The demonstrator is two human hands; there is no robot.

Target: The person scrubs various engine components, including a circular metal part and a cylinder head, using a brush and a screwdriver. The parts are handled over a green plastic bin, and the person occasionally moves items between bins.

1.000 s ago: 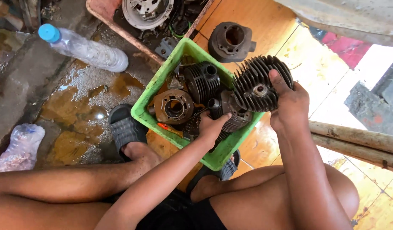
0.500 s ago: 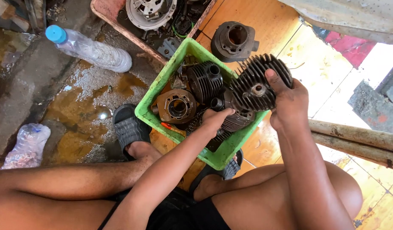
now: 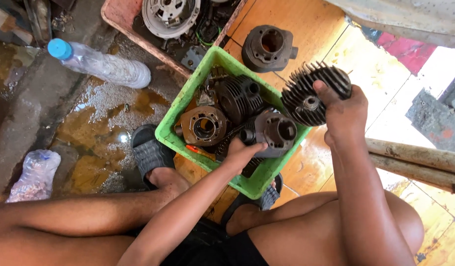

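Two hands: both belong to the person who sits over the green basket (image 3: 178, 106) on the floor.
Right hand (image 3: 347, 114): it is closed around a round finned cylinder head (image 3: 310, 96), thumb across the face, and holds it up beside the basket, clear of the other parts.
Left hand (image 3: 241, 151): its fingers lie on a dark cylinder (image 3: 275, 132) inside the basket; I judge this steadies the part, but I cannot tell if the hand really grips it.
Basket contents: a rusty brown cylinder (image 3: 203, 125) and a black finned cylinder (image 3: 239, 96) are packed close together.
Outside: one more cylinder (image 3: 267, 48) stands on the wooden floor; a plastic bottle (image 3: 99, 64) lies on wet ground.
Hidden: the basket bottom is covered; the pink tray (image 3: 134, 32) is cut off by the top edge.
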